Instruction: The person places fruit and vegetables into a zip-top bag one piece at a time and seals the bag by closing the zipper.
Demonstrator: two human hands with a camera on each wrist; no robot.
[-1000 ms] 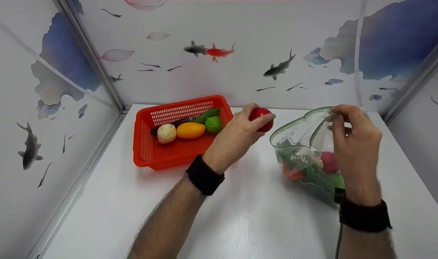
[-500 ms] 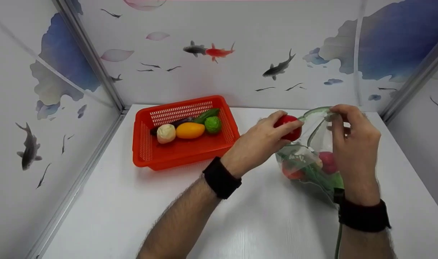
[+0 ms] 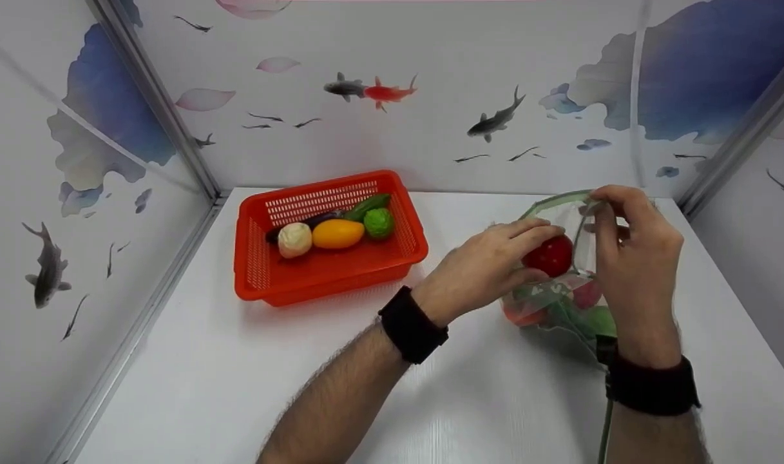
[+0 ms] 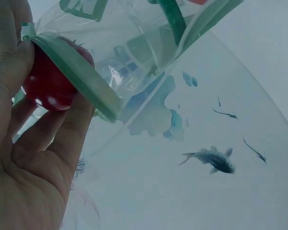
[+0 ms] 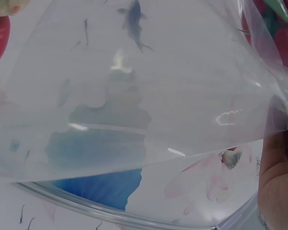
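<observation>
My left hand (image 3: 478, 274) holds a red tomato (image 3: 553, 256) at the mouth of a clear zip bag with green trim (image 3: 553, 201). In the left wrist view, the fingers curl round the tomato (image 4: 50, 84), and the green zip edge (image 4: 81, 76) crosses in front of it. My right hand (image 3: 643, 264) pinches the bag's top edge and keeps its mouth raised. Through the plastic show an orange-red item (image 3: 524, 314), a pinkish-red item (image 3: 587, 294) and green ones (image 3: 601, 319). The right wrist view shows the tomato (image 5: 280, 45) through the film.
A red plastic basket (image 3: 330, 291) stands at the left. In it lie a yellow oval fruit (image 3: 337, 233), a cream-coloured round item (image 3: 295, 240), a crinkled green one (image 3: 379, 223), a long green vegetable (image 3: 368, 206) and a dark purple one (image 3: 327, 218). Printed walls enclose the white table (image 3: 237, 386).
My left hand has carried the tomato rightward and down, from beside the basket into the bag's mouth. The right hand stays on the bag's edge.
</observation>
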